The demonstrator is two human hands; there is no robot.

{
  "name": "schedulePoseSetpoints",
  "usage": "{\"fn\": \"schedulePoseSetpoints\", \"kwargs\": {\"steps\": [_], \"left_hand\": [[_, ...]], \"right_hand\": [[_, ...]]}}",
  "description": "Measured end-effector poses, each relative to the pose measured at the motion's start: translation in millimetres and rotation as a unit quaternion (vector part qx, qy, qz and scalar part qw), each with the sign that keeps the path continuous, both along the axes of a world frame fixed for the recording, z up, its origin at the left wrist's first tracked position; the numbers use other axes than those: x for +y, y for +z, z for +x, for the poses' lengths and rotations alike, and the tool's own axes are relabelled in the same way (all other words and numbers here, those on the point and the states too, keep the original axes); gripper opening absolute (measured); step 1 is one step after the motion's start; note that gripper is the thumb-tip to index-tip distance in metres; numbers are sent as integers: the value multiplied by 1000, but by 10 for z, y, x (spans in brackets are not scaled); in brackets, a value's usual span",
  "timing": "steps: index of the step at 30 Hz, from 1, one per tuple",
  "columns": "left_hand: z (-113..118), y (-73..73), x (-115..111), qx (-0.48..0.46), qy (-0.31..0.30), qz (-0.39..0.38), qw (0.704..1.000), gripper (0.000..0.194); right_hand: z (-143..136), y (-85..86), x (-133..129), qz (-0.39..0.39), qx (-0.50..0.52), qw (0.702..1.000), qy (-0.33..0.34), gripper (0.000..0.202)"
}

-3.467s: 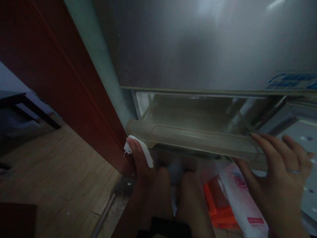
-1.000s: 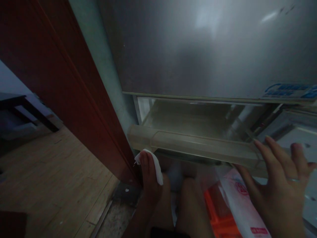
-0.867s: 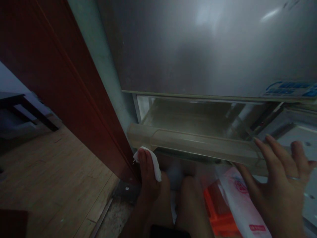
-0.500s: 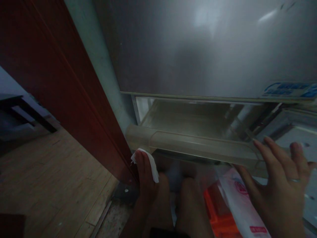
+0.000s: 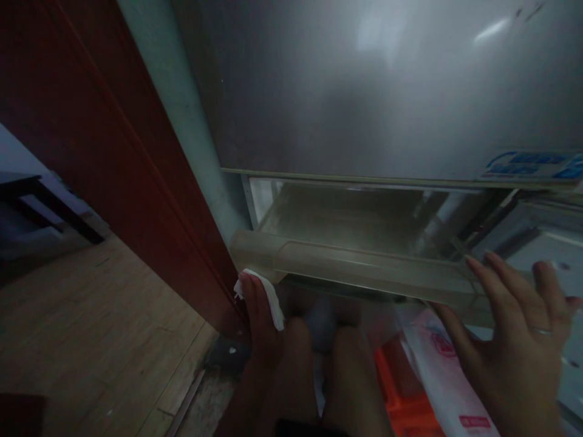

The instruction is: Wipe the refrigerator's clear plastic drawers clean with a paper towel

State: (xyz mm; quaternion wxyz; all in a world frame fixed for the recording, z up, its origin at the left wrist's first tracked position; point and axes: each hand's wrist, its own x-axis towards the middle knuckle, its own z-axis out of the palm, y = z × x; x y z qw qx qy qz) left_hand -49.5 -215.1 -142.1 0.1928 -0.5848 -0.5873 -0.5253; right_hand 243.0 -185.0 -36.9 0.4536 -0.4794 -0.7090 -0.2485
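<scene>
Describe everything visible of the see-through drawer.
The drawer looks like pale, cloudy, see-through plastic, with a rounded front bearing a long outline. It sits partly pulled out below the grey panel, its front sloping down rightward in view. The right hand grips its right end. The left hand holds a white cloth or tissue at its left end; contact there is unclear.

Wooden floor [image 5: 113,328]; dark table [image 5: 59,203] on it

a dark table [image 5: 68,211] stands near the far edge of the wooden floor [image 5: 100,321], a reddish frame [image 5: 136,182] rises along its right edge, and a white bag [image 5: 450,370] sits beside an orange container [image 5: 412,416].
</scene>
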Motion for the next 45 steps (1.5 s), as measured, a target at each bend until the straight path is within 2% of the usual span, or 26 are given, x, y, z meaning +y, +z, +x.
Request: {"fn": "schedulePoseSetpoints", "kwargs": {"steps": [3,5,7,10,12,14,18,20,27,29,33,35,38,40,42,45], "left_hand": [[-62,167,57,-12,1,35,999,73],[-79,221,67,-22,2,35,999,73],[-62,167,44,-22,3,22,1000,74],[-13,-16,-12,-15,-5,-1,1000,78],[-2,-70,-25,-11,-8,-9,1000,80],[-20,-4,-7,-9,-6,6,1000,78],[-80,276,61,-16,-2,47,999,73],[-77,309,71,-27,3,45,999,75],[59,-84,-17,-12,-10,0,1000,80],[53,-74,-28,-15,-17,-7,1000,81],[3,79,-3,-39,-27,-2,999,80],[17,99,24,-29,-16,4,999,80],[116,3,52,34,15,8,999,83],[206,-85,37,70,13,5,997,84],[285,-131,-21,62,-9,-14,998,81],[363,-77,-178,19,-70,-49,996,74]], "right_hand": [[-1,6,-3,1,-1,1000,1,65],[0,7,-6,0,3,1000,-1,66],[1,4,-8,1,6,1000,-1,65],[2,-4,-5,-2,6,1000,0,63],[6,-10,2,0,7,1000,1,63],[12,-16,11,9,5,1000,3,64],[17,-26,32,13,4,1000,1,62],[15,-30,40,25,7,1000,1,61],[2,-23,16,6,19,1000,0,62],[2,-21,9,6,15,1000,3,62],[10,-21,14,13,0,1000,0,63],[16,-21,20,15,-3,1000,0,64],[27,-24,20,12,-12,1000,-3,63],[32,-28,17,9,-18,1000,-4,63],[35,-32,17,10,-21,1000,-6,65],[40,-32,29,14,-35,999,-8,69]]}}
